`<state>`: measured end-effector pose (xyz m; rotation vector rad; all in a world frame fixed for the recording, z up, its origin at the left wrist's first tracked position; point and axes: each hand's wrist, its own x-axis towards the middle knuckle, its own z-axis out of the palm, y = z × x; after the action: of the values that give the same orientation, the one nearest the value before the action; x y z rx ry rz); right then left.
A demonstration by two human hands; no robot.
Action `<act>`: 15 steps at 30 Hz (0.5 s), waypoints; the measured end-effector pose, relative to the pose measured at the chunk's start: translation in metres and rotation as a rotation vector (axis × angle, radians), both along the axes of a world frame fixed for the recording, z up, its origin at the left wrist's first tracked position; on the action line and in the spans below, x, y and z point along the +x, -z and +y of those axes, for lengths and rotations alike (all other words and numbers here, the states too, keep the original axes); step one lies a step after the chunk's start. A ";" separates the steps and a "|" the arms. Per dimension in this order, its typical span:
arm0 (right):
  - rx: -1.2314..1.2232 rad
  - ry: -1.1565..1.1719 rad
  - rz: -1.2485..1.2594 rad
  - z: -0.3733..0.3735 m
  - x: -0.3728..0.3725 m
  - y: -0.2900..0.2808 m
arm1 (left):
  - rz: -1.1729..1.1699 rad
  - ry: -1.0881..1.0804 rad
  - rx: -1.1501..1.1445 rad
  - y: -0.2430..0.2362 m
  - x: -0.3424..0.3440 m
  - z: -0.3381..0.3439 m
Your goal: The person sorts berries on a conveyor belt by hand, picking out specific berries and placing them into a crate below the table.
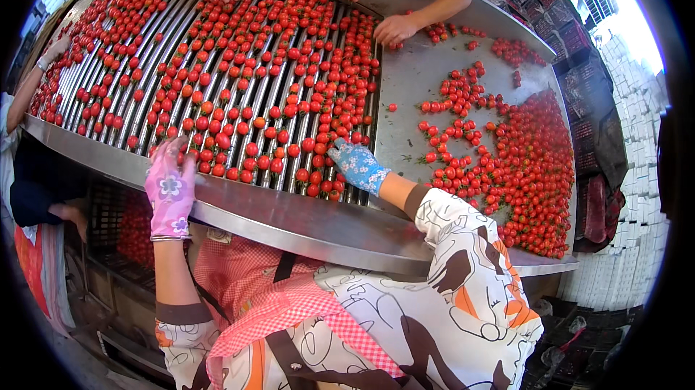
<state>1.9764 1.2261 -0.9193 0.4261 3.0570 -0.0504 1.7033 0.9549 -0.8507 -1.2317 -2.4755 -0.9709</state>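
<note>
Many red tomatoes (224, 141) lie across metal rollers (170, 28). The pink-gloved left hand (170, 186) and blue-gloved right hand (360, 167) meet the nearest ones; whether their partly hidden fingers grip any cannot be told.

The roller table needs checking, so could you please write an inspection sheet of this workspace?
Surface: metal roller bed; flat metal tray to its right.
Job's things: red tomatoes, spread over the bed, heaped on the tray.
Clutter: green scraps on the tray.
Hands: pink-gloved left hand at the bed's near edge; blue-gloved right hand at tomatoes beside the tray; grips unclear.
Cables: nothing seen.
Surroundings: other people's hands around the bed; stacked crates at right.
</note>
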 end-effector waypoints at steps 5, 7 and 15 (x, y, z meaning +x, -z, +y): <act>-0.195 0.135 0.140 0.017 -0.008 0.010 | -0.127 0.169 -0.011 -0.021 0.044 0.019; -0.409 0.202 0.213 0.009 -0.022 -0.013 | -0.217 0.229 0.011 -0.018 0.056 0.022; -1.353 0.011 0.398 -0.087 -0.077 -0.077 | -0.318 0.383 -0.076 -0.009 0.079 0.041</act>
<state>1.8993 1.1393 -0.8421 0.2970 2.4682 -2.1562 1.7824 0.9959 -0.8415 -1.7439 -2.5786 -1.2615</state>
